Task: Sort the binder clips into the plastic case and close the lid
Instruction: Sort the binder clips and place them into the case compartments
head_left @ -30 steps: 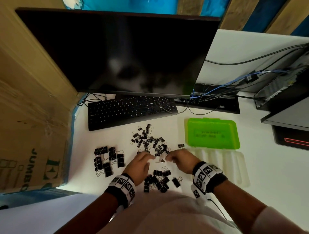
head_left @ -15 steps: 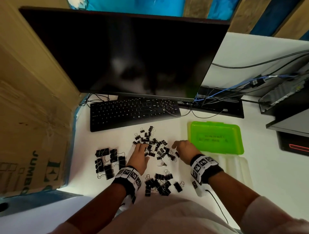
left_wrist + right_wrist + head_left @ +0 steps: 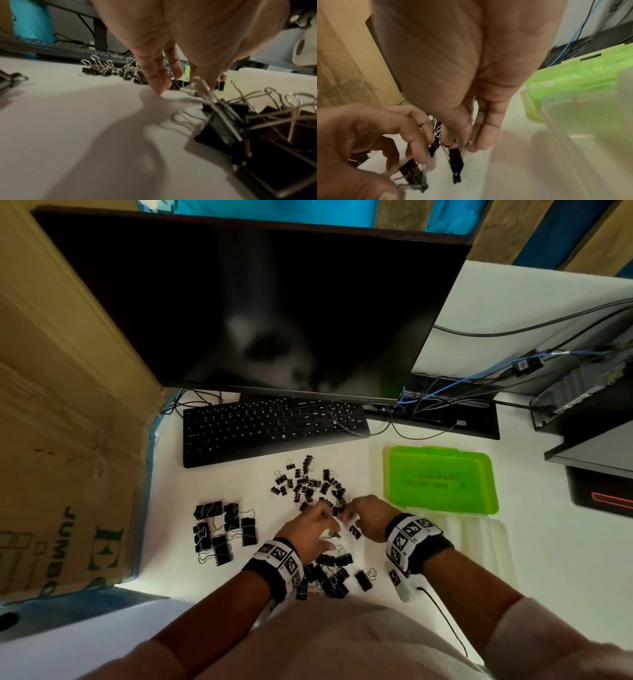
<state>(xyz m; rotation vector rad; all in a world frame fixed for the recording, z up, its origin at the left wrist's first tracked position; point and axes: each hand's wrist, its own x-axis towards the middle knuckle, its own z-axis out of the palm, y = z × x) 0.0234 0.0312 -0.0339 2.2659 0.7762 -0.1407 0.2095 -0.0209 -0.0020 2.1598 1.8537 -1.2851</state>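
Observation:
Small black binder clips [image 3: 308, 484] lie in a loose pile in front of the keyboard. Both hands meet at its near edge. My right hand [image 3: 349, 513] pinches one small binder clip [image 3: 456, 159] by its wire handles, and it hangs just above the table. My left hand [image 3: 330, 522] curls its fingers [image 3: 419, 135] on another clip [image 3: 414, 174], which is blurred. The open plastic case sits to the right, with its green half [image 3: 442, 481] farther away and its clear half [image 3: 479, 539] nearer. I see no clips in it.
Large clips [image 3: 222, 529] lie grouped at the left, and a heap of medium clips [image 3: 329, 573] sits between my wrists. A black keyboard [image 3: 274, 429] and a monitor [image 3: 257, 302] stand behind. A cardboard box [image 3: 68, 440] walls the left, and cables and a computer [image 3: 582, 405] are at the right.
Both hands reached forward into the small pile, then drew back a little and came together. The right hand now holds a clip by its handles.

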